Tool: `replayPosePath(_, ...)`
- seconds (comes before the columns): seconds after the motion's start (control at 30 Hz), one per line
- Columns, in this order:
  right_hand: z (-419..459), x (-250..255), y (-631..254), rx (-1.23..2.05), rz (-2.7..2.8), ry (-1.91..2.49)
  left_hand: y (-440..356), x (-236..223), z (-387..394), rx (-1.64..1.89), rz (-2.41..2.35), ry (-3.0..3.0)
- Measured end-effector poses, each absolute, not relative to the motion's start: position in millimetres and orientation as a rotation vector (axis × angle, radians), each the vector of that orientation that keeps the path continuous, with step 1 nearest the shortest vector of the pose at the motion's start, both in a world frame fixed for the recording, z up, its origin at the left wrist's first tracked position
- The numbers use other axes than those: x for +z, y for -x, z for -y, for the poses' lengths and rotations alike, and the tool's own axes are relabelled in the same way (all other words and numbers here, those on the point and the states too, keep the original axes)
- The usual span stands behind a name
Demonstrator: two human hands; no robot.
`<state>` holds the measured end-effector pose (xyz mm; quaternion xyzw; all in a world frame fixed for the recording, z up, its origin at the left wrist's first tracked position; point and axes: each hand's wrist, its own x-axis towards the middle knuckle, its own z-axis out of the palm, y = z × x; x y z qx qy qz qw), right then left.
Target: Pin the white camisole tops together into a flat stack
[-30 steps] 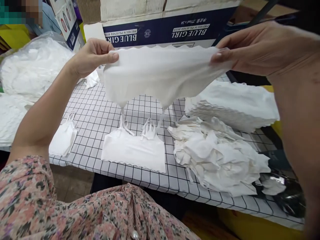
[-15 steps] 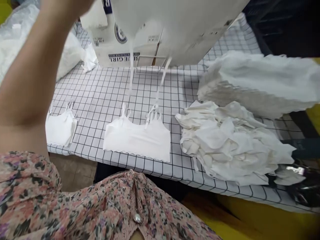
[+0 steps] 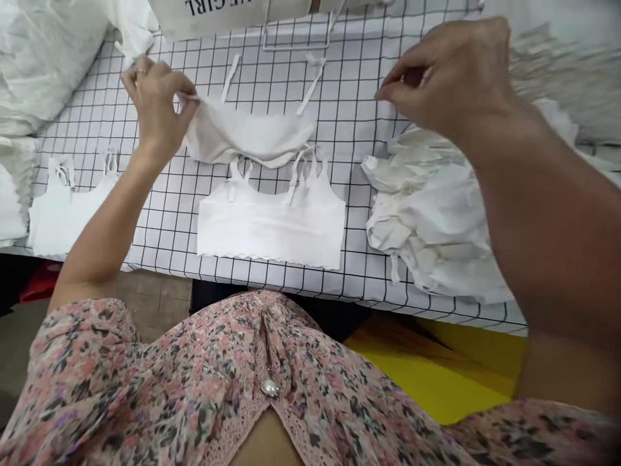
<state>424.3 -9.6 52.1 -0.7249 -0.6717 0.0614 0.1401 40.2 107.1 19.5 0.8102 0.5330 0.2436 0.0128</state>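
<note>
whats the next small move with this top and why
Probably the right hand should pinch the top's free end, since the left hand holds only one edge of the white top, which lies bunched on the grid cloth, and the right hand looks empty.

Two bare hands, raised and well apart.

The left hand (image 3: 158,107) pinched between thumb and fingers, wrist bent; the right hand (image 3: 449,77) hovered higher, fingers curled, with the right forearm (image 3: 548,213) angled across.
</note>
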Motion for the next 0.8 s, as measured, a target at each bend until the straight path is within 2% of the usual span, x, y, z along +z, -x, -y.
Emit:
replayPosePath(0.1, 13, 30, -425, 0.214, 1.952, 2.013, -38, 0, -91, 0.711, -1.617, -2.428)
replayPosePath(0.2, 9, 21, -419, 0.387, 1.994, 1.826, -33, 3, -82, 0.628, -1.579, -2.434)
replayPosePath(0.33, -13, 16, -391, 0.592, 2.01, 1.656, -27, 12, -83, 0.689, -1.534, -2.466)
replayPosePath(0.43, -45, 7, -367, 0.652, 2.012, 1.711, -22, 14, -83, 0.712, -1.513, -2.501)
replayPosePath(0.63, -98, -29, -348, 0.745, 2.013, 2.152, -9, 12, -74, 0.703, -1.563, -2.502)
replayPosePath(0.8, -90, -49, -368, 0.91, 1.874, 2.035, 3, 4, -76, 0.738, -1.55, -2.454)
